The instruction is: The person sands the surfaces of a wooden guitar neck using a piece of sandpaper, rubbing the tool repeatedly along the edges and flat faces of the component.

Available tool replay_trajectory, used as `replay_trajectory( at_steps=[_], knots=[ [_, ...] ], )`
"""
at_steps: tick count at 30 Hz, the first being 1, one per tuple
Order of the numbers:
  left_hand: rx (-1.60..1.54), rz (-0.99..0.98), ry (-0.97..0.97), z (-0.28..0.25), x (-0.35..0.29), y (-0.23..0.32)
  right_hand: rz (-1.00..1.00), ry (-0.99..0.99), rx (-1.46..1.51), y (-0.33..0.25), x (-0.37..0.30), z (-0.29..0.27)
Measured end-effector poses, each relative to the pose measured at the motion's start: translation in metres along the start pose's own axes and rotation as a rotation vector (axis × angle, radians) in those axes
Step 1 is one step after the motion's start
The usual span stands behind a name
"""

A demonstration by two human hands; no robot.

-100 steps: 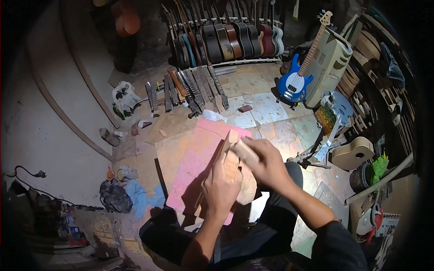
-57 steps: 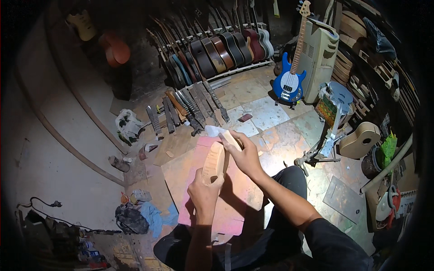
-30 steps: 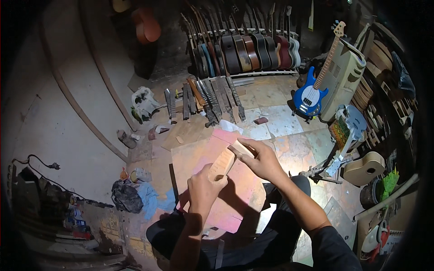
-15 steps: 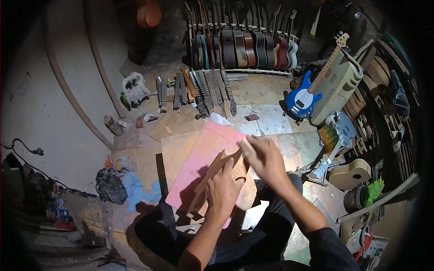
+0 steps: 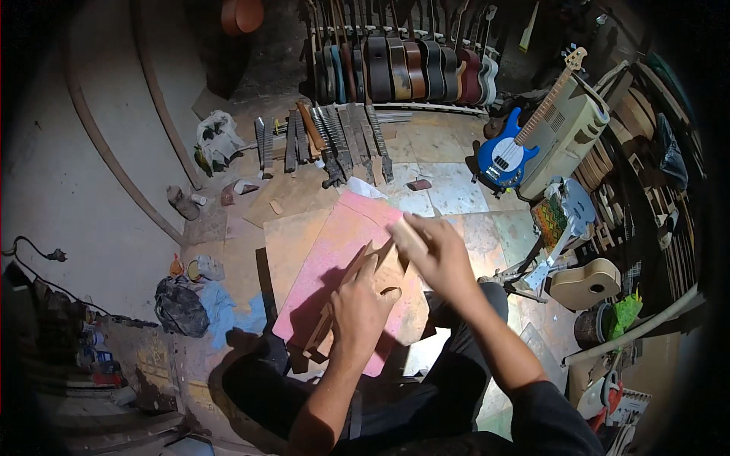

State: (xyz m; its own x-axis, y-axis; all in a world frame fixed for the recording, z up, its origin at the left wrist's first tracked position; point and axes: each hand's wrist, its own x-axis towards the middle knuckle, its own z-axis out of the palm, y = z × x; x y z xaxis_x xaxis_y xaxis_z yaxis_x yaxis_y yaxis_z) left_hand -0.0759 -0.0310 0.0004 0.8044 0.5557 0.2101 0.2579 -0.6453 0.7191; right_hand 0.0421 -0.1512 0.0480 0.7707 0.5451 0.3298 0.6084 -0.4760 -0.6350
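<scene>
A brown wooden piece with a shaped, curved outline [image 5: 390, 272] is tilted up over a pink board [image 5: 308, 287] in front of me. My left hand [image 5: 356, 310] is closed around it, the thumb and forefinger toward its upper end. A small pale block [image 5: 409, 237] sits in my right hand [image 5: 445, 262], closed and slightly blurred. The block is at the far right end of the wooden piece; whether they touch I cannot tell. Much of the wooden piece is hidden behind my left hand.
Guitar necks [image 5: 334, 140] lie on the floor ahead, before a row of guitars [image 5: 399, 68]. A blue bass [image 5: 506, 156] leans at the far right. An acoustic guitar body [image 5: 582, 285] stands at the right. A black bag [image 5: 181, 304] and blue cloth [image 5: 220, 311] lie left.
The wooden piece has tipped up, so less of its broad face shows. My right hand with the block has shifted a little left and farther away. The whole view has shifted slightly.
</scene>
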Motion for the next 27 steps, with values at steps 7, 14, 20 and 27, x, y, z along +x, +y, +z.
replay_trajectory(
  at_steps=[7, 14, 20, 27],
  knots=[
    [0.004, -0.079, -0.095, -0.004, 0.004, -0.009, -0.186, 0.023, -0.136, -0.008, -0.036, 0.005],
    [-0.059, -0.050, -0.003, -0.009, 0.001, -0.003, -0.286, -0.001, -0.136, -0.027, -0.045, -0.001],
    [-0.003, -0.071, -0.094, -0.007, 0.002, -0.009, -0.123, 0.019, -0.011, 0.004, -0.020, 0.009],
    [-0.003, -0.038, -0.113, 0.007, -0.001, -0.002, 0.111, -0.016, 0.245, 0.036, -0.002, -0.001]
  ],
)
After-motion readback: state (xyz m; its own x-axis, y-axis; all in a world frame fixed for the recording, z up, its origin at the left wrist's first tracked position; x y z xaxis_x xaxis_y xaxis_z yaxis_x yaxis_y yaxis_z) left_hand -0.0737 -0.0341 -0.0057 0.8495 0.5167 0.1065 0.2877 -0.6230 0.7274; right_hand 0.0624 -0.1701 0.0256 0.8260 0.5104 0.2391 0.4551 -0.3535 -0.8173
